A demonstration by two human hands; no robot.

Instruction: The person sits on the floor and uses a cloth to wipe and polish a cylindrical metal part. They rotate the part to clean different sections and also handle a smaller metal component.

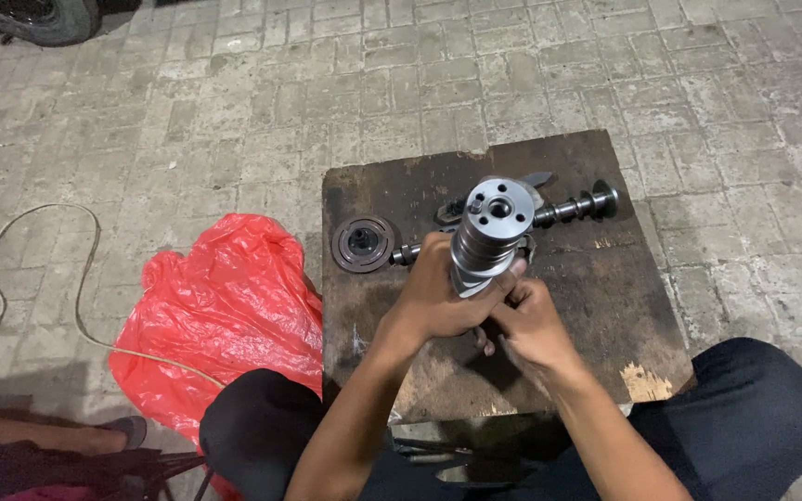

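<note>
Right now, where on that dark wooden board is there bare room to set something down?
Bare patches on the board: the right side below the camshaft, and the near left area below the round disc. The far middle is crowded: the left hand and right hand hold a metal cylinder there.

Grey metal cylindrical part (491, 232), ribbed body, flat round flange with bolt holes facing camera; held upright above dark wooden surface (605, 306), gripped low in both hands.

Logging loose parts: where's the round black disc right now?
In the head view, the round black disc lies flat at the wooden board's left edge, beside the red plastic bag, left of the left hand.
</note>
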